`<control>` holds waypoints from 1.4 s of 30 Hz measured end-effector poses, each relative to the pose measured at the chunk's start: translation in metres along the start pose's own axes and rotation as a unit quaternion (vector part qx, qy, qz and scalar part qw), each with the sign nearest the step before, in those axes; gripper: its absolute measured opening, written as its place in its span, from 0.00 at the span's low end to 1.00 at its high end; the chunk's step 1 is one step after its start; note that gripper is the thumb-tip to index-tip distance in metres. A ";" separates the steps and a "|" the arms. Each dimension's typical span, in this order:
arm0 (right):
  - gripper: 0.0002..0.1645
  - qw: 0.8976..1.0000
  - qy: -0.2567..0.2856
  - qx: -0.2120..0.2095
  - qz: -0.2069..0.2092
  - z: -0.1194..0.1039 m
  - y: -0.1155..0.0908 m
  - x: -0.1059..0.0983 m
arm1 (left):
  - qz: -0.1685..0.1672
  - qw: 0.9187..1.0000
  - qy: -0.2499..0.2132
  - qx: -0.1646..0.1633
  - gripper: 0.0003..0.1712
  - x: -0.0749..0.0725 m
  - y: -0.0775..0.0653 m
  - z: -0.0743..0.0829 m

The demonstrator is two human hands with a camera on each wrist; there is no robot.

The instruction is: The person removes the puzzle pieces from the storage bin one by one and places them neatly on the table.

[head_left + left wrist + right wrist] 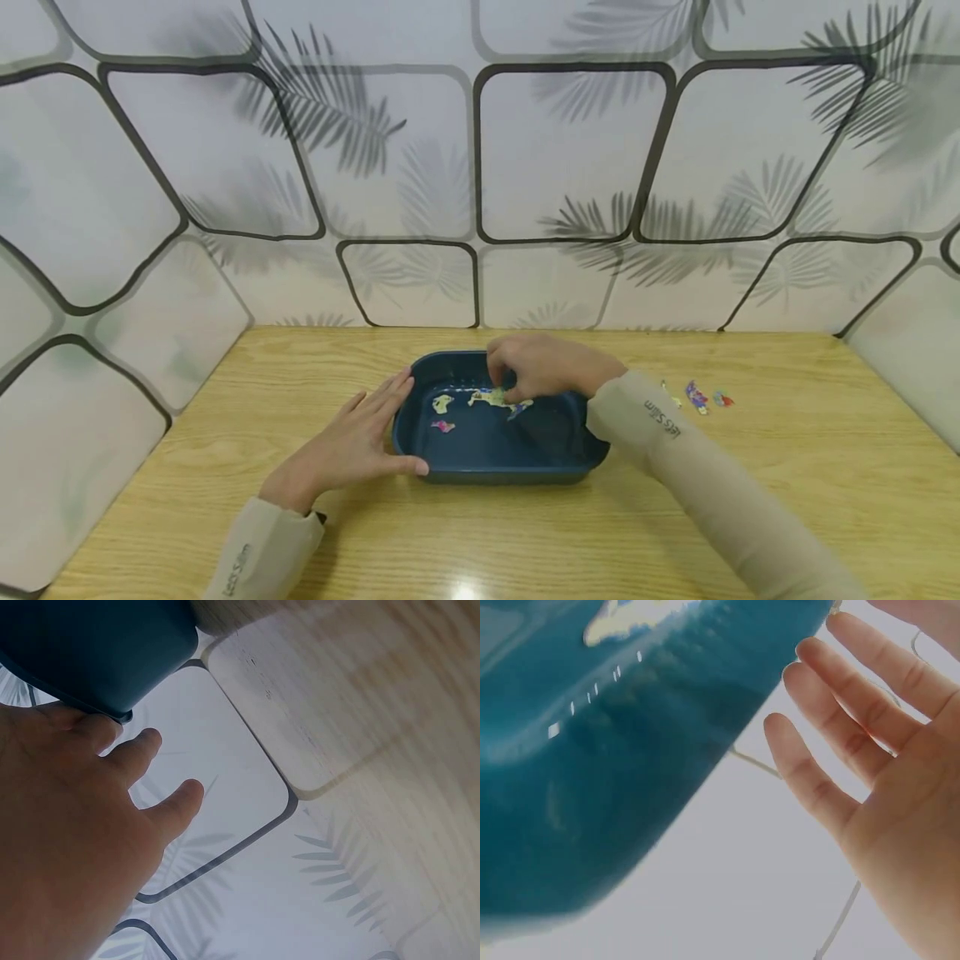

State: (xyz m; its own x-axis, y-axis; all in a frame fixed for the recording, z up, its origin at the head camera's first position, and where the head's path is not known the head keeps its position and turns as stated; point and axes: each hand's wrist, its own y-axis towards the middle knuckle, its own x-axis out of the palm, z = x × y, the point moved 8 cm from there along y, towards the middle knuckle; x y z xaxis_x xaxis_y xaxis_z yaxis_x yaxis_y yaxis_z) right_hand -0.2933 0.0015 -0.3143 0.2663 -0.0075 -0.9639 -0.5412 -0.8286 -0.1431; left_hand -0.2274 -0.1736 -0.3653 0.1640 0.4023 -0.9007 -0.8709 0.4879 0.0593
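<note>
A dark blue rectangular tray [495, 454] sits on the wooden table. My left hand [356, 446] rests against its left end, fingers extended along the rim and thumb at the front left corner. Inside the tray, my right hand [543, 365] reaches down and pinches a small yellowish cutout [487, 397] between thumb and index finger; its other fingers are loosely extended in the right wrist view. A blue-patterned cutout [519, 409] lies just below that thumb. On the tray's left side are a pale yellow cutout [442, 403] and a pink one [443, 426].
Right of the tray, partly behind the right sleeve [652, 425], several colourful cutouts lie on the table, including a purple-blue one [697, 397] and a red-and-teal one [723, 399]. A white patterned backdrop [573, 158] borders the table [480, 550] at the back and sides.
</note>
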 end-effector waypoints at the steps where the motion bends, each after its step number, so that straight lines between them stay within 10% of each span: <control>1: 0.05 1.000 -0.002 -0.001 0.006 0.001 -0.003 -0.003 | 0.000 1.000 0.000 0.000 0.68 0.000 0.000 0.000; 42: 0.08 0.994 -0.017 0.061 0.091 0.090 -0.109 -0.023 | -0.001 1.000 0.001 0.000 0.66 0.002 0.000 -0.001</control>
State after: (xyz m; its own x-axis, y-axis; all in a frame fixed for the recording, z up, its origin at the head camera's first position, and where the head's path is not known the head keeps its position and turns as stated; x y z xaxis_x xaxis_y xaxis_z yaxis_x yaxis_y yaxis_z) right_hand -0.3123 0.1419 -0.2963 0.1295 -0.1303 -0.9830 -0.6716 -0.7408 0.0097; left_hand -0.2275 -0.1734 -0.3678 0.1640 0.3994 -0.9020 -0.8707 0.4884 0.0579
